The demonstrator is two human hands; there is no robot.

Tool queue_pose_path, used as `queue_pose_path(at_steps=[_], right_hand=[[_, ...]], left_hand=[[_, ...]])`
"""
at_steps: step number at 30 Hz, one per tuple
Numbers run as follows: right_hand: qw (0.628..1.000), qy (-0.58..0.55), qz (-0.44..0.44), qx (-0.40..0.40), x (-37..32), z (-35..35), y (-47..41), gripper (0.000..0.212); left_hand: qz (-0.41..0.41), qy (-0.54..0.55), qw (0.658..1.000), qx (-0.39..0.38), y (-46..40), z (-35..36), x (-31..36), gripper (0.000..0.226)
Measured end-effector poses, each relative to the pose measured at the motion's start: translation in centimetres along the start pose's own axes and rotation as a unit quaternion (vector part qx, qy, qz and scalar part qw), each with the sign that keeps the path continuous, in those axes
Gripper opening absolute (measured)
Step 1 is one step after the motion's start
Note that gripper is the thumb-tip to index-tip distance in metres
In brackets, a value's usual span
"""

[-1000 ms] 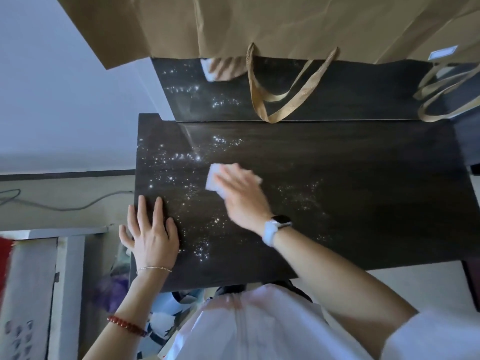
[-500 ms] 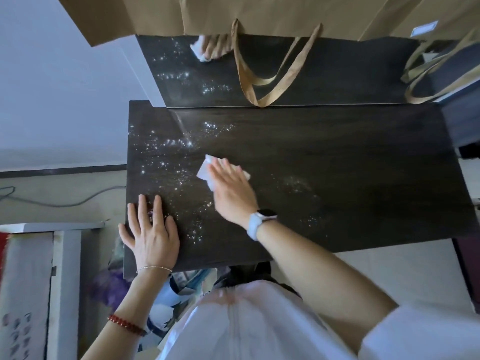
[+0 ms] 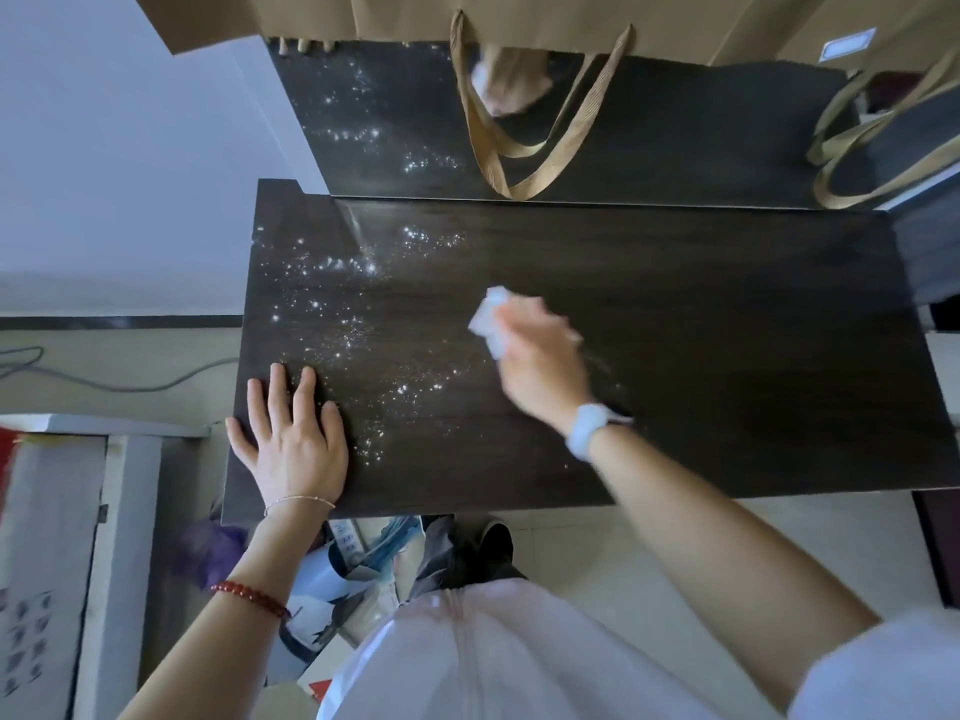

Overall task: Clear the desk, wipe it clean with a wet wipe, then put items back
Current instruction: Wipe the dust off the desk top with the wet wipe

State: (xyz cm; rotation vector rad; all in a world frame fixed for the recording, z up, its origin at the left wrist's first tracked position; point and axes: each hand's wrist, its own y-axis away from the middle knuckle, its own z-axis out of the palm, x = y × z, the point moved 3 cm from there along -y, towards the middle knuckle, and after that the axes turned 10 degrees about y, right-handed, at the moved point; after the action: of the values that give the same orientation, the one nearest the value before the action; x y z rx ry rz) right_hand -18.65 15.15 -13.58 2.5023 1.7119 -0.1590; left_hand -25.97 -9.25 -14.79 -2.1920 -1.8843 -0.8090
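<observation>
A dark wood desk fills the middle of the view, and its left half glistens with wet droplets. My right hand, blurred by motion, presses a folded white wet wipe onto the desk near its centre. A white watch sits on that wrist. My left hand lies flat with straight, spread fingers on the desk's front left corner, holding nothing.
A glossy dark back panel stands behind the desk and mirrors the hand. Brown paper bags with ribbon handles hang over it. Bags and papers lie on the floor under the desk's left front. A white cabinet stands at the left.
My right hand has swept the wipe to the right, from the wet left part toward the desk's centre. My left hand has stayed flat on the front left corner.
</observation>
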Motion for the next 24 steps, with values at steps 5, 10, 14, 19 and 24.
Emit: queue_pose_path(at_steps=[5, 10, 14, 19, 24], right_hand=[[0.911, 0.004, 0.412, -0.012, 10.4, -0.7, 4.7, 0.042], [0.999, -0.019, 0.041, 0.013, -7.8, 2.2, 3.2, 0.032], [0.996, -0.022, -0.085, 0.003, -6.6, 1.3, 4.7, 0.04], [0.958, 0.004, 0.283, 0.053, 11.1, -0.5, 8.2, 0.036], [0.954, -0.034, 0.293, 0.055, -0.3, 1.7, 9.3, 0.046]], left_hand=[[-0.003, 0.012, 1.0, -0.008, 0.0, 0.0, -0.2, 0.044], [-0.007, 0.027, 0.999, -0.017, -0.1, -0.2, -0.3, 0.043], [-0.005, 0.022, 1.0, -0.016, -0.2, -0.2, -0.5, 0.044], [0.005, 0.004, 1.0, -0.021, -0.1, -0.2, -0.5, 0.047], [0.01, 0.002, 1.0, -0.028, -0.1, -0.2, -0.4, 0.047]])
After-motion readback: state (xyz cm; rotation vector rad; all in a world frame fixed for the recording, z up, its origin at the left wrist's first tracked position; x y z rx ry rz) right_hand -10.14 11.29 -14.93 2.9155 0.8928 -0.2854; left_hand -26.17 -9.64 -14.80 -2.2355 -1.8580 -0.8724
